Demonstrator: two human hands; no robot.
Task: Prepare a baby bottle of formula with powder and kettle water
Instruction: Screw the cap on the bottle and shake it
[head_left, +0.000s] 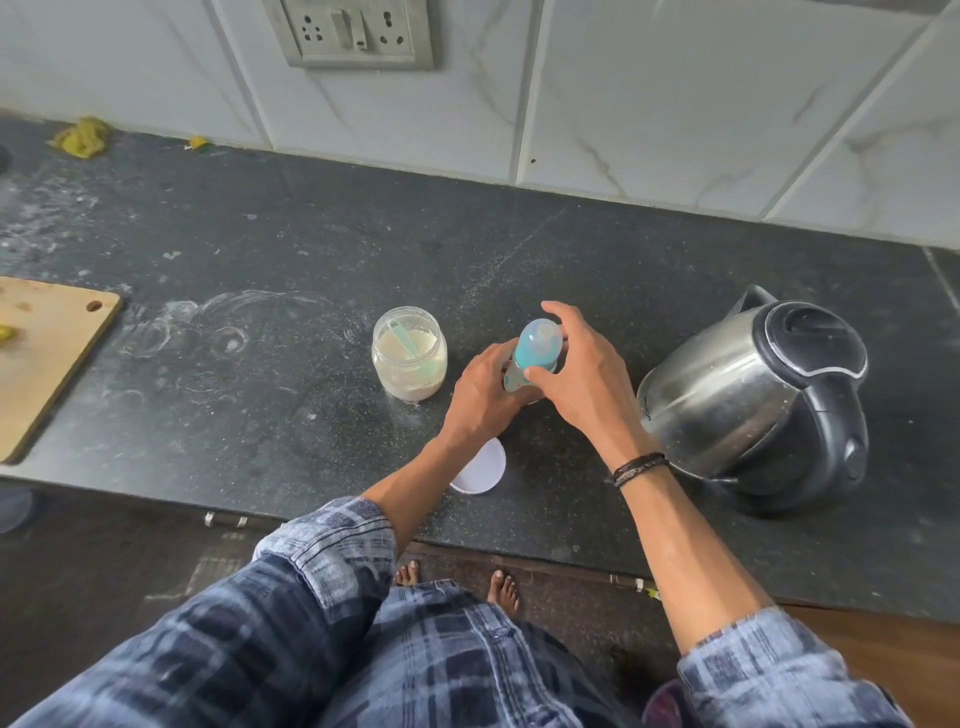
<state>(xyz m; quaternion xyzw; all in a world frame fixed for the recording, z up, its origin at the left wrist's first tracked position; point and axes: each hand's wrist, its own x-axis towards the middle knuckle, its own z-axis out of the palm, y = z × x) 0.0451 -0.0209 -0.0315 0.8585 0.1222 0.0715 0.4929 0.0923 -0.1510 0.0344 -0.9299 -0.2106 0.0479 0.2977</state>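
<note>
Teal-capped baby bottle (537, 343) is roughly upright at mid-bench, betw. the powder jar (409, 364) on its left & the kettle (753, 400) on its right; both grips are closed on it. Left grip (485, 392) wraps the lower body from the near-left side, fingers curled round it; the bottle's bottom half is mostly hidden behind that hand, so can't tell whether the base touches the bench (311, 249). Right grip (582, 374) comes in from the right & sits higher; thumb presses the near side of the teal collar, fingers arch over & round the far side of the cap. So the bottle stands betw. the two palms, left low, right high, w/ only the cap & a strip of the body showing.

Jar is just left of the left grip, not touching it; no lid on, pale powder inside, a pale green scoop (408, 343) stuck in the powder w/ its handle leaning toward the rim. White round lid (485, 470) lies flat near the bench's front edge, partly under the left forearm. Kettle is steel w/ black lid, handle & base; lid down; near the right grip but apart from it. Wooden board (47, 358) lies at the far left of the bench.
</note>
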